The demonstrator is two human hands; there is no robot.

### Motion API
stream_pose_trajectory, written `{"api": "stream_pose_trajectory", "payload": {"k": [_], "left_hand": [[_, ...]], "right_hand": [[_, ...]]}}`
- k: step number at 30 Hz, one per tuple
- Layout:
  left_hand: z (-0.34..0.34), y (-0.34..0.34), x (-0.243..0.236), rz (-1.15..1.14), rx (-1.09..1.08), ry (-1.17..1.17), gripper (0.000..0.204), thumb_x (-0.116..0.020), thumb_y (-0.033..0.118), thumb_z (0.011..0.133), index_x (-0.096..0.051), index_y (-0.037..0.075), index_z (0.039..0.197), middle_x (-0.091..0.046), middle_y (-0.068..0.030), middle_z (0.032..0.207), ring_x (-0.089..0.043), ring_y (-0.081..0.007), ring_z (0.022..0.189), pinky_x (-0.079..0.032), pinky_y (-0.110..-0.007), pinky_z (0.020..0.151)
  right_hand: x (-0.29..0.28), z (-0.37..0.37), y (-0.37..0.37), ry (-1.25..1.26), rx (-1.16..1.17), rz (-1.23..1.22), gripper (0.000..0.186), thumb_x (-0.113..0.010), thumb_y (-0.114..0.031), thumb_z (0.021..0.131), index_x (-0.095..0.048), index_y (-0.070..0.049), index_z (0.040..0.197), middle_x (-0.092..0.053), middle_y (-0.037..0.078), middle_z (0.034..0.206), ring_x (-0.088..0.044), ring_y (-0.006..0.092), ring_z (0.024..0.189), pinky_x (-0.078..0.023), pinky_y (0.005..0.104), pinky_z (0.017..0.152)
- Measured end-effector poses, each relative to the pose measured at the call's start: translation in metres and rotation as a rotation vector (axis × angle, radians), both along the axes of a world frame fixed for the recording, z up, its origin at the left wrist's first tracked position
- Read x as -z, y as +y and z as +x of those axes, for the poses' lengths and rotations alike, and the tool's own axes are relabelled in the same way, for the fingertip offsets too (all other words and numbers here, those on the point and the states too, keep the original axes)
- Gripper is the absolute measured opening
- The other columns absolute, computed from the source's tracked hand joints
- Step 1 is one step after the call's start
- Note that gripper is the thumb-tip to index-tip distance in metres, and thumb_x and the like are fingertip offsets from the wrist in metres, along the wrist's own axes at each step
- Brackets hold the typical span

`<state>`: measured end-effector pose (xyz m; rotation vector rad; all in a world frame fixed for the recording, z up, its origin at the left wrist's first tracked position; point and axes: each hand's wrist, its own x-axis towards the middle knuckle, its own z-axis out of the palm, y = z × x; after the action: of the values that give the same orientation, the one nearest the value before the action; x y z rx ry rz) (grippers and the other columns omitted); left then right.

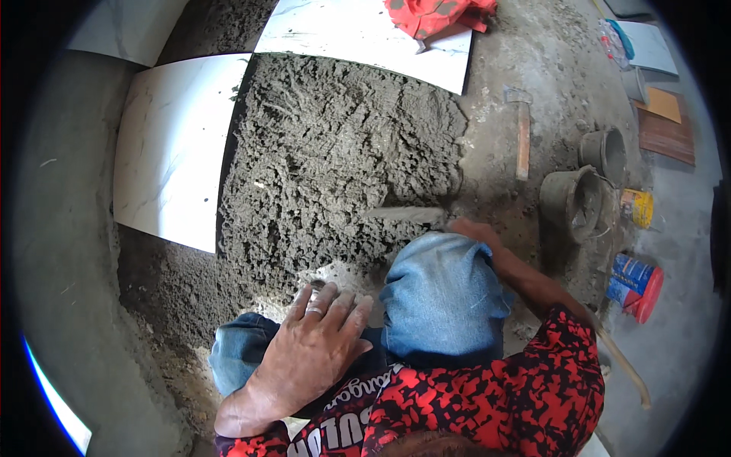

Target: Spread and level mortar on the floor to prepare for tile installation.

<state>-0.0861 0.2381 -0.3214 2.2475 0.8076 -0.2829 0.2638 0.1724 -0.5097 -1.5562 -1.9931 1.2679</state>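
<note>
My right hand (466,230), partly hidden by my jeans-clad right knee (445,297), grips a steel trowel (400,215) whose blade lies over a rough patch of wet mortar (335,145). My left hand (320,335) is open and palm down near my left knee (236,350), fingers apart and dusted grey, with a ring on one finger. White marbled tiles border the mortar at the left (167,152) and at the top (320,27).
To the right lie a wooden-handled hammer (522,141), two grey buckets (560,206), a yellow tub (638,209), a red-and-blue pail (636,289) and boards (666,137). A red cloth (430,15) rests on the far tile. A grey wall edge (61,190) runs along the left.
</note>
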Motion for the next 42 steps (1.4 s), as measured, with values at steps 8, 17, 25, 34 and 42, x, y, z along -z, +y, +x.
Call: {"api": "stream_pose_trajectory", "payload": {"k": [8, 17, 25, 34, 42], "left_hand": [[0.000, -0.002, 0.000, 0.002, -0.008, 0.029, 0.052, -0.061, 0.031, 0.082, -0.045, 0.007, 0.125, -0.050, -0.0120, 0.123, -0.044, -0.0302, 0.121, -0.033, -0.046, 0.104], [0.000, -0.003, -0.003, 0.042, -0.019, 0.010, 0.051, -0.062, 0.030, 0.081, -0.046, 0.006, 0.122, -0.051, -0.0107, 0.122, -0.046, -0.0280, 0.118, -0.035, -0.045, 0.102], [-0.011, -0.007, -0.005, 0.038, -0.039, 0.019, 0.049, -0.055, 0.034, 0.086, -0.047, 0.003, 0.124, -0.053, -0.0147, 0.120, -0.047, -0.0314, 0.117, -0.033, -0.048, 0.102], [-0.010, -0.005, -0.011, 0.012, -0.031, -0.001, 0.050, -0.065, 0.031, 0.079, -0.048, 0.008, 0.120, -0.052, -0.0100, 0.124, -0.047, -0.0289, 0.119, -0.035, -0.046, 0.102], [-0.012, -0.005, -0.009, 0.003, -0.070, 0.036, 0.053, -0.066, 0.033, 0.078, -0.048, 0.009, 0.121, -0.053, -0.0108, 0.122, -0.047, -0.0302, 0.118, -0.035, -0.047, 0.102]], "right_hand": [[0.012, -0.036, 0.133, -0.845, -0.368, -0.016, 0.009, -0.047, -0.007, 0.090, -0.046, 0.000, 0.095, -0.050, 0.011, 0.072, -0.055, 0.0166, 0.055, -0.049, 0.0274, 0.040], [0.020, -0.007, 0.208, -0.746, 0.003, -0.126, 0.038, -0.046, -0.030, 0.089, -0.051, 0.001, 0.111, -0.060, 0.024, 0.105, -0.058, 0.0395, 0.100, -0.044, 0.0482, 0.088], [0.043, 0.059, 0.143, -0.591, 0.225, -0.265, 0.046, -0.046, -0.034, 0.088, -0.050, 0.004, 0.114, -0.058, 0.028, 0.105, -0.057, 0.0407, 0.099, -0.044, 0.0466, 0.086], [0.051, -0.023, 0.093, 0.443, 0.869, -0.675, 0.032, -0.042, -0.035, 0.095, -0.049, -0.003, 0.094, -0.049, 0.004, 0.066, -0.048, 0.0144, 0.048, -0.043, 0.0311, 0.043], [-0.011, -0.001, 0.083, -0.218, 0.619, 0.226, 0.038, -0.057, -0.031, 0.085, -0.049, 0.004, 0.098, -0.061, 0.021, 0.088, -0.060, 0.0336, 0.071, -0.048, 0.0405, 0.063]]}}
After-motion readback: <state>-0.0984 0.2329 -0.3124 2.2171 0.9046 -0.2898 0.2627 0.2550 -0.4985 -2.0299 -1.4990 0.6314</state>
